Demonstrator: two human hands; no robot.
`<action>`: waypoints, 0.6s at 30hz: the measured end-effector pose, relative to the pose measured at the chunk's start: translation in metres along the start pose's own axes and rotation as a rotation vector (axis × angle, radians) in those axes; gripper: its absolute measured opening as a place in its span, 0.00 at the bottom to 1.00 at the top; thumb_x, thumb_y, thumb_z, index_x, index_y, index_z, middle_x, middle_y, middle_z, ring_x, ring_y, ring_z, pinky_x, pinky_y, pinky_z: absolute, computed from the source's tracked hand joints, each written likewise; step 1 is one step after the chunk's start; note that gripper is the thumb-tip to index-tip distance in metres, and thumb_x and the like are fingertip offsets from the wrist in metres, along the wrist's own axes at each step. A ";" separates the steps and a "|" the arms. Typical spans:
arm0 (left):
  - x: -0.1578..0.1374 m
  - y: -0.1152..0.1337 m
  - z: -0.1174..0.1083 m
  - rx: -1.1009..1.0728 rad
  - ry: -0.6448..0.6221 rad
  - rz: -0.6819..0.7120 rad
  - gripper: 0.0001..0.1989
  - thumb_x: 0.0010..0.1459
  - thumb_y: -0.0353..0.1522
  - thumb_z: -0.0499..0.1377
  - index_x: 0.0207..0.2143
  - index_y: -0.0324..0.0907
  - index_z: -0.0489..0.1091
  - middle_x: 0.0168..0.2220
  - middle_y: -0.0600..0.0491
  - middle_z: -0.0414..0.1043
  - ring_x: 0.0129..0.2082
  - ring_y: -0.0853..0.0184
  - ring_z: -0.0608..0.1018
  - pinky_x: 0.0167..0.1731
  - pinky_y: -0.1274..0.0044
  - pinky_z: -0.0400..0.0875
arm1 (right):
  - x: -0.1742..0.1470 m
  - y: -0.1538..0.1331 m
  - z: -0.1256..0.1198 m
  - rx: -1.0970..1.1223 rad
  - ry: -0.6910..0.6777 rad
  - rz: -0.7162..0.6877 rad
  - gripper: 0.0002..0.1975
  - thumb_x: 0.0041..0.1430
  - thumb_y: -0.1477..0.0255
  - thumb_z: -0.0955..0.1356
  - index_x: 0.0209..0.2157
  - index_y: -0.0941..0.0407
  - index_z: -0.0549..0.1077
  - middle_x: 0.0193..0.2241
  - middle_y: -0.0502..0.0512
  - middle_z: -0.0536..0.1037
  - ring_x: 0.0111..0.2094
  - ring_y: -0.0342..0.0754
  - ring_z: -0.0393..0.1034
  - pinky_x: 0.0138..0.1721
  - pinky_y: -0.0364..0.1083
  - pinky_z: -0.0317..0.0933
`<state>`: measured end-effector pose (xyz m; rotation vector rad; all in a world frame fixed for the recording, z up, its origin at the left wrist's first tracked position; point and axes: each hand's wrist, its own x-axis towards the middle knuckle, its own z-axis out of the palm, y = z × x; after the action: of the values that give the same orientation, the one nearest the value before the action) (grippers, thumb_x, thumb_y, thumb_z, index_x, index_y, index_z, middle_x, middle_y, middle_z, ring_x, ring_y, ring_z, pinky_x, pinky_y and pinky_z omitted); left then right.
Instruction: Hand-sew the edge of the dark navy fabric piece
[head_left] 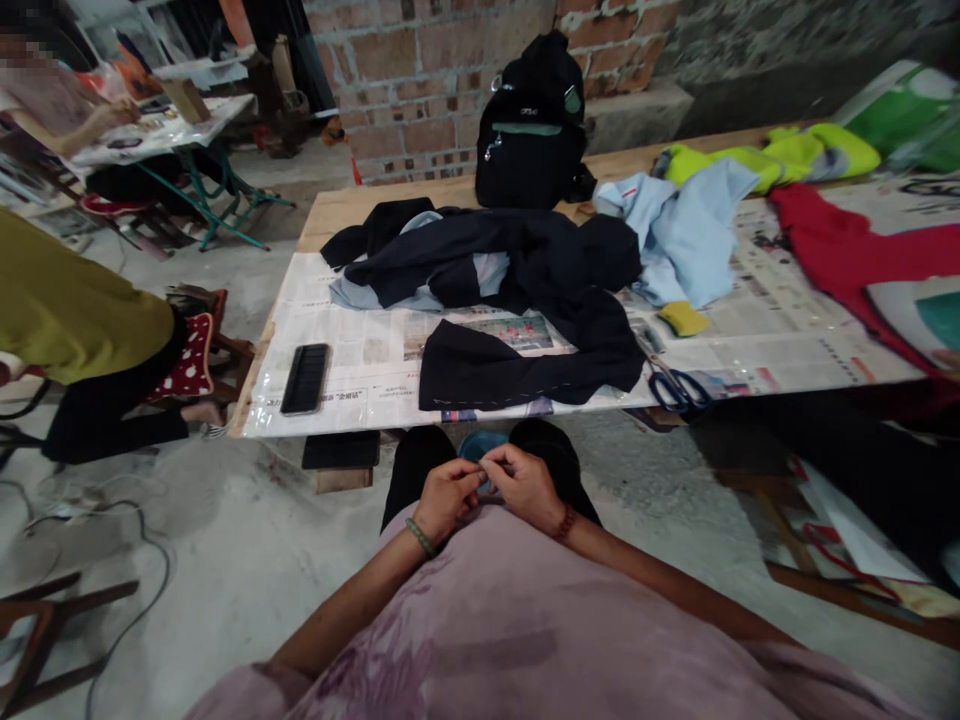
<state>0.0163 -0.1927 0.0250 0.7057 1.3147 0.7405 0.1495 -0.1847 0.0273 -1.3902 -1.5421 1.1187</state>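
My left hand [448, 498] and my right hand [523, 487] meet above my lap, just in front of the table edge. Both are closed, thumbs against fingers, with the fingertips almost touching. Whatever they may hold is too small to make out. Nearest to them on the table lies a dark garment [525, 365], its sleeve or leg reaching the front edge, with a line of pale stitches along it. A pair of scissors with blue handles [679, 388] rests right of that garment. To its left is a black phone [306, 378].
Newspaper [360, 350] covers the table. Behind the dark garment stands a black backpack [531, 130]. A light blue garment [682, 225], a yellow patch [682, 319], a yellow-green vest [772, 160] and red cloth [855, 240] lie to the right. People sit at left; a wooden stool [56, 640] is at lower left.
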 end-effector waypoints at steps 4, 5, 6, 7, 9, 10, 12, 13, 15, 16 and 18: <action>0.000 0.000 0.000 0.005 0.001 -0.001 0.11 0.42 0.37 0.61 0.24 0.38 0.68 0.11 0.60 0.60 0.08 0.79 0.56 0.10 0.83 0.44 | 0.000 0.000 0.000 0.024 -0.003 0.006 0.08 0.52 0.69 0.63 0.26 0.57 0.69 0.22 0.51 0.74 0.20 0.40 0.68 0.22 0.38 0.62; 0.000 0.000 0.000 0.007 0.002 -0.003 0.11 0.42 0.37 0.61 0.24 0.38 0.68 0.11 0.60 0.60 0.08 0.79 0.56 0.09 0.83 0.44 | 0.000 0.000 0.000 0.026 -0.005 0.008 0.08 0.52 0.69 0.63 0.26 0.57 0.69 0.22 0.51 0.74 0.20 0.40 0.68 0.22 0.38 0.62; 0.000 0.000 0.000 0.006 0.003 -0.005 0.11 0.42 0.37 0.61 0.24 0.38 0.68 0.10 0.60 0.60 0.08 0.79 0.56 0.09 0.83 0.44 | 0.000 0.000 0.000 0.024 -0.007 0.011 0.07 0.52 0.69 0.63 0.26 0.57 0.69 0.22 0.51 0.74 0.20 0.40 0.68 0.22 0.38 0.62; 0.000 0.000 0.000 0.004 0.003 -0.006 0.11 0.42 0.37 0.61 0.25 0.38 0.68 0.10 0.60 0.60 0.08 0.79 0.56 0.09 0.83 0.45 | 0.000 0.000 -0.001 0.021 -0.009 0.014 0.07 0.52 0.69 0.63 0.26 0.57 0.69 0.22 0.51 0.74 0.20 0.40 0.68 0.22 0.38 0.62; 0.001 0.000 0.000 -0.001 0.001 -0.006 0.11 0.42 0.37 0.61 0.24 0.38 0.68 0.10 0.60 0.60 0.08 0.79 0.56 0.09 0.83 0.45 | 0.000 0.000 -0.001 0.013 -0.011 0.022 0.07 0.52 0.69 0.63 0.26 0.57 0.69 0.22 0.51 0.74 0.20 0.40 0.68 0.22 0.38 0.62; 0.001 -0.001 -0.001 -0.003 0.000 -0.008 0.11 0.42 0.37 0.61 0.24 0.38 0.68 0.10 0.60 0.60 0.08 0.79 0.56 0.09 0.83 0.45 | 0.000 -0.001 -0.001 0.013 -0.010 0.026 0.07 0.52 0.70 0.63 0.26 0.57 0.69 0.22 0.51 0.74 0.20 0.40 0.68 0.22 0.38 0.62; 0.001 -0.001 0.000 -0.002 -0.006 -0.008 0.11 0.42 0.37 0.61 0.24 0.38 0.68 0.10 0.60 0.60 0.08 0.79 0.56 0.09 0.83 0.45 | 0.000 -0.001 -0.001 0.017 -0.006 0.031 0.07 0.52 0.70 0.63 0.26 0.57 0.70 0.22 0.51 0.74 0.20 0.40 0.68 0.22 0.38 0.62; 0.001 0.000 0.000 0.002 -0.007 -0.007 0.11 0.42 0.37 0.61 0.24 0.38 0.68 0.10 0.60 0.60 0.08 0.79 0.56 0.09 0.84 0.45 | 0.001 -0.002 0.000 0.020 -0.004 0.030 0.07 0.51 0.70 0.63 0.26 0.57 0.70 0.22 0.51 0.74 0.20 0.40 0.68 0.22 0.38 0.62; 0.000 0.000 0.000 0.016 -0.006 -0.002 0.11 0.42 0.37 0.61 0.24 0.38 0.67 0.10 0.60 0.60 0.08 0.79 0.57 0.09 0.84 0.46 | 0.001 -0.002 0.000 0.018 0.001 0.027 0.07 0.51 0.70 0.63 0.25 0.58 0.70 0.22 0.51 0.74 0.20 0.40 0.67 0.22 0.38 0.61; 0.000 0.001 0.000 0.025 -0.006 0.001 0.11 0.42 0.37 0.61 0.24 0.38 0.67 0.10 0.60 0.60 0.08 0.79 0.57 0.09 0.84 0.46 | 0.001 -0.002 -0.001 0.015 0.002 0.024 0.07 0.51 0.70 0.63 0.25 0.58 0.70 0.22 0.51 0.74 0.20 0.39 0.67 0.22 0.38 0.61; 0.000 0.001 0.000 0.043 -0.006 0.007 0.11 0.42 0.37 0.61 0.23 0.38 0.67 0.10 0.60 0.60 0.08 0.79 0.57 0.09 0.84 0.46 | 0.001 -0.002 -0.001 0.005 -0.001 0.015 0.07 0.51 0.71 0.63 0.25 0.58 0.70 0.22 0.50 0.73 0.20 0.39 0.67 0.22 0.37 0.60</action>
<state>0.0162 -0.1920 0.0260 0.7471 1.3262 0.7173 0.1495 -0.1836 0.0300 -1.4003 -1.5312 1.1320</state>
